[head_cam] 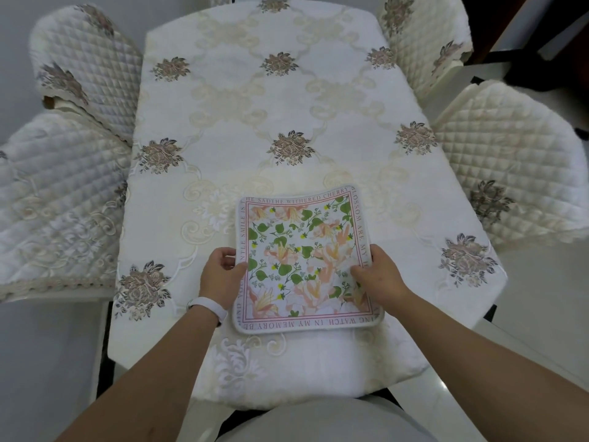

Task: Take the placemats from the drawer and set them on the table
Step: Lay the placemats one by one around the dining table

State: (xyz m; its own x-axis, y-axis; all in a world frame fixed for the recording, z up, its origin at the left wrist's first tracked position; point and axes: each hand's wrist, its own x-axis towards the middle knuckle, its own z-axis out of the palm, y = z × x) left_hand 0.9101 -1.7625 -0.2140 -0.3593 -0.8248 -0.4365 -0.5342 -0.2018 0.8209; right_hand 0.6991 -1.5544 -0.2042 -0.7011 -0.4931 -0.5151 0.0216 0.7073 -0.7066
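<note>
Looking down a long table [255,100] draped in cream floral fabric, viewer at 6 o'clock. Two quilted chairs [63,193] tuck in at 9 o'clock. Left hand [220,279], w/ a white wristband [207,306], clamps the mat's 8 o'clock edge, thumb on top, fingers curled at the rim. Square floral placemat [302,260] sits at the table's 6 o'clock end, slightly skewed; can't tell if it touches down. A 2nd edge peeking at its 4 o'clock corner suggests a stack. Right hand [379,275] pinches the 4 o'clock edge, thumb on top. Gripping both sides prob. keeps it flat & steerable for squaring up. Two matching chairs [510,173] at 3 o'clock.
</note>
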